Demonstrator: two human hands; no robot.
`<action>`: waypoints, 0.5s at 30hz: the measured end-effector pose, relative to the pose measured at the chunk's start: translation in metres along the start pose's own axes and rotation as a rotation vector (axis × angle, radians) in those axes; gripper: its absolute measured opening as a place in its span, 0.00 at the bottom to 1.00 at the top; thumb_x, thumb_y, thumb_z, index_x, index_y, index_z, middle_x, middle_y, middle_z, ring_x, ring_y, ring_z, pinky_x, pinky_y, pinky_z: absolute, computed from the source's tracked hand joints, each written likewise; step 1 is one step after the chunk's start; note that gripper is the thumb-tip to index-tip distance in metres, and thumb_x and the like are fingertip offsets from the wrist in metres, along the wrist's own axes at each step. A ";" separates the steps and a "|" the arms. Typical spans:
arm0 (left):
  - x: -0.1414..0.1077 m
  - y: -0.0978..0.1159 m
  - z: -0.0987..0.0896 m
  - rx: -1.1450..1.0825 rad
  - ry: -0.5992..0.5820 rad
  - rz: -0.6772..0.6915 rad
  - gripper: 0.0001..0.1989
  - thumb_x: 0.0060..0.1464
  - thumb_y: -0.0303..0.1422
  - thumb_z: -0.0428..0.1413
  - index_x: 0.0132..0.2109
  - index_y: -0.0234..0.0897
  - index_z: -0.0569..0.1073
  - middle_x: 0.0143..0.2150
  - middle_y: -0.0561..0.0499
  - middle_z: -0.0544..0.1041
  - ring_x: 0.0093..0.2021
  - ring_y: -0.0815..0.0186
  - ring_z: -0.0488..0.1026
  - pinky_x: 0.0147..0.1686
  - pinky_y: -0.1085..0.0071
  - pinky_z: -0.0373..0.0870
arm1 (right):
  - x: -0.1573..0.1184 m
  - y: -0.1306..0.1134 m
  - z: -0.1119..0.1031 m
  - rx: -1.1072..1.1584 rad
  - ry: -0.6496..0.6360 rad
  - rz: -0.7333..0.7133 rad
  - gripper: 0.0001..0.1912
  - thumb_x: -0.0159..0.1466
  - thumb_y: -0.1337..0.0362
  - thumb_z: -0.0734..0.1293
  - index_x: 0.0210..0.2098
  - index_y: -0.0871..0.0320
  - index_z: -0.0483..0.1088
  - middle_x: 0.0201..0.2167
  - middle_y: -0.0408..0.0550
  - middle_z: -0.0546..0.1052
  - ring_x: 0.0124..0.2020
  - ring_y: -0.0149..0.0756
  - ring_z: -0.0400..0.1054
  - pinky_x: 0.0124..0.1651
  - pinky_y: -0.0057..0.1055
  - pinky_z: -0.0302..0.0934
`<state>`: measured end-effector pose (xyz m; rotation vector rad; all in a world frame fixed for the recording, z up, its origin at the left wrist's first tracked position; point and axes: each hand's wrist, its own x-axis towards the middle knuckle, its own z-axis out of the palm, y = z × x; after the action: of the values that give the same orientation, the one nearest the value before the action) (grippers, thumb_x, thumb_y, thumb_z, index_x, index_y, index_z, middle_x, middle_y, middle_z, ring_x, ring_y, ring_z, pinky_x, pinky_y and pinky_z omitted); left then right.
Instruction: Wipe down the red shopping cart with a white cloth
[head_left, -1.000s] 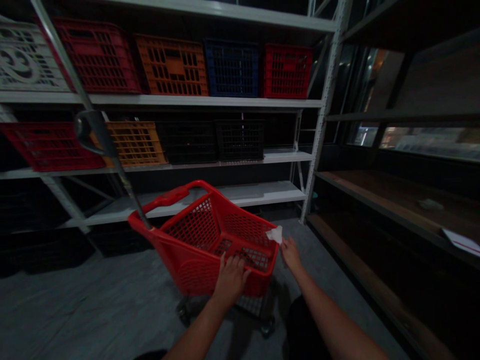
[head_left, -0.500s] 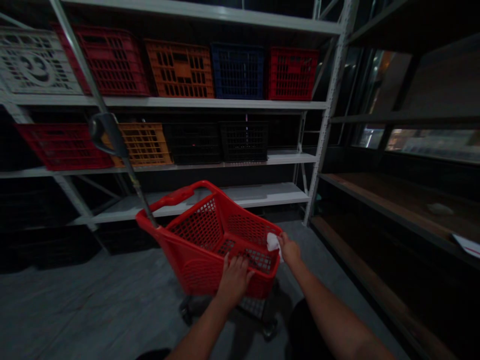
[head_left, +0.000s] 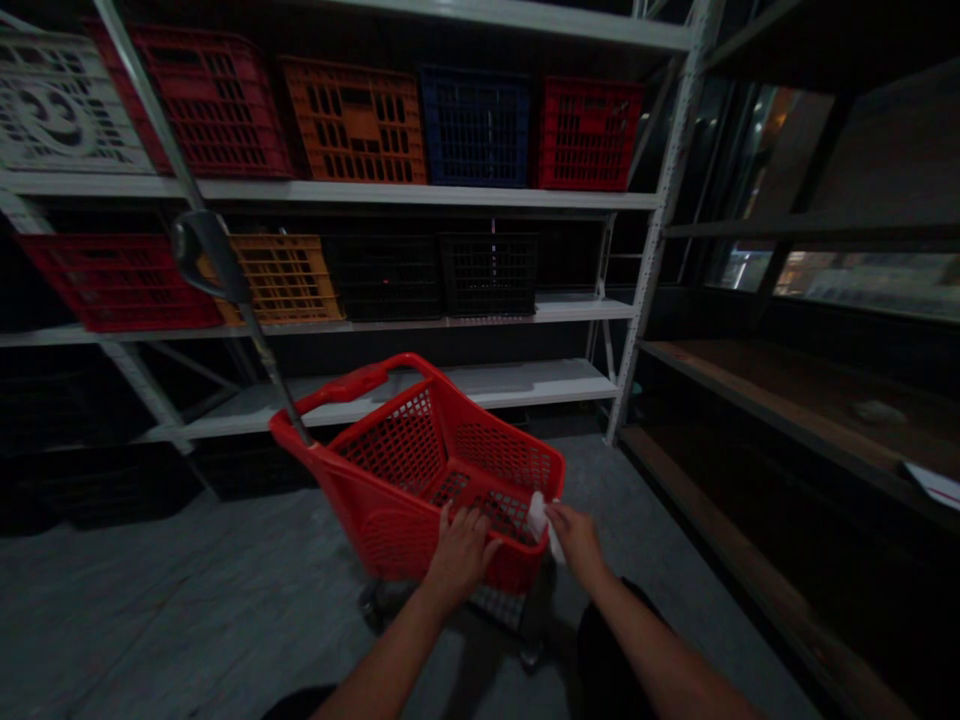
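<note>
From the head camera, a red plastic shopping trolley [head_left: 442,510] stands on wheels on a grey concrete floor [head_left: 172,610], just in front of the person and a little right of the middle of the scene. Its long pull handle [head_left: 206,258], with a grey grip, tilts up and to the left from the far left corner of the mesh basket. The left hand [head_left: 459,555] lies on the near rim, fingers spread over the edge, but whether it is clenched or only resting I cannot tell. The right hand [head_left: 577,540] is closed in a pinch on a white cloth [head_left: 538,520], which presses against the near right corner of the rim.

Beyond the trolley stands a white steel rack [head_left: 660,220] of plastic crates. On the upper shelf, from left to right, are a white patterned crate [head_left: 60,110], a red crate [head_left: 210,105], an orange crate [head_left: 352,125], a blue crate [head_left: 474,128] and another red crate [head_left: 589,135]. The lower shelf holds a red crate [head_left: 112,285], an orange crate [head_left: 281,280] and two black crates [head_left: 439,278]. To the right, dark wooden shelves [head_left: 795,400] hold a sheet of paper [head_left: 930,485]
</note>
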<state>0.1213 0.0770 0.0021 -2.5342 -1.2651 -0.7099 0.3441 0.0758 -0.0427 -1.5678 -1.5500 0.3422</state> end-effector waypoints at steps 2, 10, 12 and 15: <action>-0.001 -0.002 -0.002 -0.022 -0.005 0.009 0.11 0.55 0.40 0.48 0.41 0.38 0.68 0.43 0.49 0.72 0.47 0.61 0.65 0.57 0.50 0.45 | 0.028 0.008 -0.010 -0.070 0.031 0.049 0.16 0.61 0.57 0.58 0.37 0.55 0.75 0.35 0.48 0.78 0.36 0.40 0.73 0.40 0.32 0.64; 0.001 0.003 -0.002 -0.080 0.023 -0.080 0.11 0.57 0.38 0.46 0.37 0.39 0.70 0.40 0.51 0.73 0.45 0.62 0.65 0.57 0.52 0.44 | 0.005 -0.008 0.010 0.020 0.039 0.016 0.21 0.64 0.56 0.53 0.35 0.58 0.74 0.32 0.49 0.78 0.34 0.37 0.72 0.38 0.28 0.63; 0.002 0.003 -0.001 -0.105 0.048 -0.128 0.12 0.57 0.37 0.44 0.33 0.40 0.70 0.36 0.52 0.74 0.43 0.63 0.66 0.56 0.52 0.45 | -0.026 -0.018 0.023 0.131 0.011 -0.024 0.21 0.64 0.55 0.52 0.33 0.58 0.73 0.29 0.48 0.78 0.32 0.36 0.72 0.36 0.27 0.63; 0.001 -0.001 -0.001 -0.142 0.088 -0.176 0.13 0.57 0.36 0.45 0.29 0.39 0.70 0.31 0.52 0.74 0.40 0.63 0.66 0.54 0.52 0.47 | -0.056 -0.024 0.034 0.203 -0.042 -0.072 0.21 0.65 0.55 0.52 0.37 0.57 0.72 0.33 0.47 0.77 0.34 0.36 0.72 0.38 0.27 0.63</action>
<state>0.1207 0.0778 0.0039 -2.4891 -1.4690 -0.9701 0.2930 0.0338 -0.0660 -1.3520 -1.5485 0.4794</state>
